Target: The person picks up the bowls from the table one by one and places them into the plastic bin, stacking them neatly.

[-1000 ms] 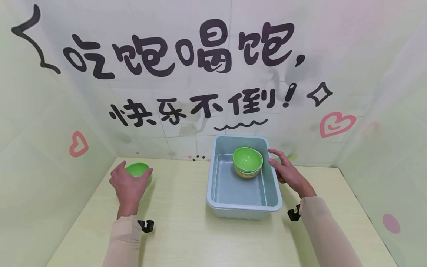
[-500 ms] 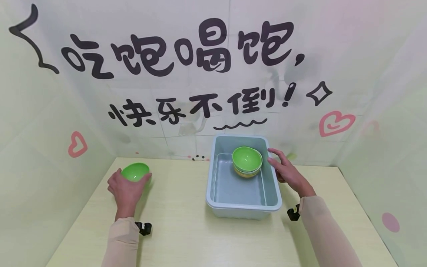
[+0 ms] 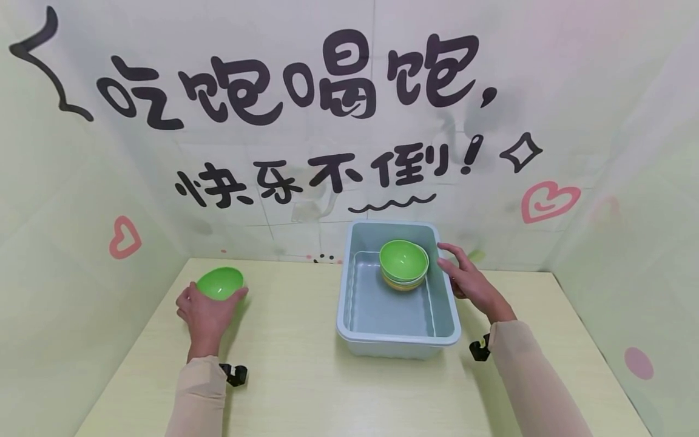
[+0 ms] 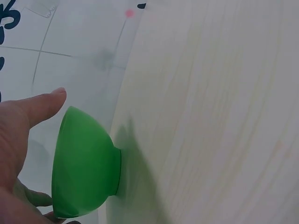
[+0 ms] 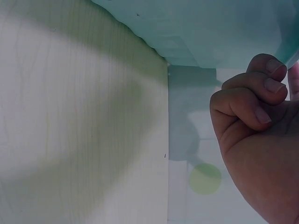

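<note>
A green bowl (image 3: pixel 221 283) stands upright at the left of the table, foot down in the left wrist view. My left hand (image 3: pixel 210 312) is around its near side. The thumb (image 4: pixel 44 106) lies apart from the rim, while other fingers are close to the lower rim, partly hidden by the bowl. My right hand (image 3: pixel 474 282) is at the right rim of a light blue tub (image 3: pixel 398 335), with forefinger and thumb tips at the edge. Its other fingers (image 5: pixel 250 102) curl loosely outside the wall. Inside the tub, a green bowl (image 3: pixel 404 260) tops a stack with white and yellow ones below.
The pale wooden table (image 3: pixel 284 376) carries the tub right of centre, near the back. A printed wall cloth (image 3: pixel 246 145) rises behind and at both sides. Bare tabletop lies between the left bowl and the tub.
My left hand has drawn back and down slightly from over the green bowl, so more of its inside shows. The right hand, tub and stack hold their places.
</note>
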`<state>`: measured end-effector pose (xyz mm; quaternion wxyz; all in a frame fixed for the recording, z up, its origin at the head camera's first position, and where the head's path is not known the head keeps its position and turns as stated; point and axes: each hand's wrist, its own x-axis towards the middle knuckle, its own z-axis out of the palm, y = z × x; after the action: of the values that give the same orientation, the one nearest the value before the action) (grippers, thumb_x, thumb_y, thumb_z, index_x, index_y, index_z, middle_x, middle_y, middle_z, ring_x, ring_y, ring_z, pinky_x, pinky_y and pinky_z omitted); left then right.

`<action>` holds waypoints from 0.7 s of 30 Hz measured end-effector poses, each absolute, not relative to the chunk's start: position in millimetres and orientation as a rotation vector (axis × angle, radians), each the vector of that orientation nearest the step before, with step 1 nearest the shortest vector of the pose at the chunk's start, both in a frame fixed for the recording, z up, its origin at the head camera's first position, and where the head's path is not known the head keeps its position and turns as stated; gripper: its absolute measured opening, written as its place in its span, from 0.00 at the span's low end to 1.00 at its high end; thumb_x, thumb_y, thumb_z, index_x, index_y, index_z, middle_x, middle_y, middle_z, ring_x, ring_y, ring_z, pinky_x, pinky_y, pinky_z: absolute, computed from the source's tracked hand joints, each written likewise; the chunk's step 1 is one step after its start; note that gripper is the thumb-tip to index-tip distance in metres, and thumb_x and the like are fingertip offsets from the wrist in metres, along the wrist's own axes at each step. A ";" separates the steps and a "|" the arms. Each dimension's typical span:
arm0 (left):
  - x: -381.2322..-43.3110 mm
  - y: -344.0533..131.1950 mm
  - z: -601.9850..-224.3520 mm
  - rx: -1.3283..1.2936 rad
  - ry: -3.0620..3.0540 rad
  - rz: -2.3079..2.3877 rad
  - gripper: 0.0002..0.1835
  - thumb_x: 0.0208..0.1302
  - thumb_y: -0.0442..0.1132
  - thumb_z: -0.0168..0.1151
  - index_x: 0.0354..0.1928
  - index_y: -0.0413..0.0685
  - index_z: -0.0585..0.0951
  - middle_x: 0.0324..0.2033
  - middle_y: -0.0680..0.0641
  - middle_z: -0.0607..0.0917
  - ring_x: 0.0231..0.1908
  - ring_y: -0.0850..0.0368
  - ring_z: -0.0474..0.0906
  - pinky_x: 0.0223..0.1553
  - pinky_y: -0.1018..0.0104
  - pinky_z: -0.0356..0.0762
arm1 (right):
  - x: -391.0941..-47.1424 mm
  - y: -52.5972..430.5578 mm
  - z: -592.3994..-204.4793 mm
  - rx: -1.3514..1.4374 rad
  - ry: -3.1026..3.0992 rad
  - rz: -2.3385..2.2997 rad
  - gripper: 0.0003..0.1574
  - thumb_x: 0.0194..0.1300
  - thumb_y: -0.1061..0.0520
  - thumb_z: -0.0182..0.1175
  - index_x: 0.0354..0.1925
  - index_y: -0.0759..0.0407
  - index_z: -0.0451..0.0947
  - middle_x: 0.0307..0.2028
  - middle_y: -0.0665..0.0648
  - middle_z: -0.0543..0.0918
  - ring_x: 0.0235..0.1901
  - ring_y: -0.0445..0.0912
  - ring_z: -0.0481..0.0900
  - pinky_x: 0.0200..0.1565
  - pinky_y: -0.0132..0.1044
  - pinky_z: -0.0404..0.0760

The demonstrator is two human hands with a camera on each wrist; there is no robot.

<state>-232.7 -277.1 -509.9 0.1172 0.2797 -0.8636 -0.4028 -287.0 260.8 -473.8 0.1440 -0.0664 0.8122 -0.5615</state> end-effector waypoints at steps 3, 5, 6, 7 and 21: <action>-233.2 -278.4 -510.1 0.830 -2.537 -1.183 0.71 0.52 0.65 0.74 0.80 0.35 0.39 0.75 0.29 0.47 0.71 0.27 0.47 0.66 0.26 0.62 | -287.0 260.5 -473.5 -0.194 2.340 -1.619 0.37 0.78 0.34 0.46 0.77 0.34 0.47 0.22 0.51 0.65 0.20 0.43 0.60 0.25 0.32 0.63; -233.6 -279.4 -510.3 0.835 -2.541 -1.188 0.72 0.52 0.65 0.74 0.80 0.35 0.38 0.75 0.28 0.47 0.71 0.27 0.47 0.66 0.26 0.62 | -287.3 260.5 -473.6 -0.192 2.341 -1.620 0.37 0.78 0.34 0.46 0.77 0.34 0.47 0.22 0.51 0.65 0.20 0.43 0.61 0.25 0.32 0.63; -233.7 -279.8 -510.5 0.838 -2.544 -1.188 0.72 0.52 0.65 0.74 0.80 0.34 0.38 0.75 0.28 0.48 0.71 0.27 0.47 0.66 0.26 0.62 | -287.5 260.5 -473.6 -0.190 2.341 -1.619 0.37 0.78 0.34 0.46 0.77 0.34 0.47 0.22 0.51 0.65 0.20 0.43 0.61 0.25 0.32 0.64; -233.9 -280.3 -510.9 0.840 -2.546 -1.188 0.72 0.52 0.65 0.74 0.80 0.34 0.38 0.75 0.27 0.48 0.71 0.27 0.48 0.66 0.26 0.62 | -287.6 260.6 -473.8 -0.190 2.340 -1.620 0.37 0.78 0.34 0.46 0.77 0.34 0.47 0.22 0.51 0.65 0.20 0.43 0.61 0.25 0.32 0.64; -232.6 -281.4 -514.0 0.821 -2.566 -1.195 0.72 0.52 0.62 0.76 0.80 0.34 0.36 0.74 0.24 0.49 0.71 0.24 0.50 0.66 0.26 0.63 | -289.1 262.4 -477.0 -0.194 2.326 -1.636 0.37 0.79 0.34 0.46 0.77 0.35 0.47 0.22 0.50 0.67 0.20 0.43 0.63 0.26 0.32 0.65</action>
<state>-232.6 -281.4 -514.0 0.0971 0.2772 -0.8665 -0.4036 -289.1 262.4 -477.0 0.1452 -0.0674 0.8074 -0.5679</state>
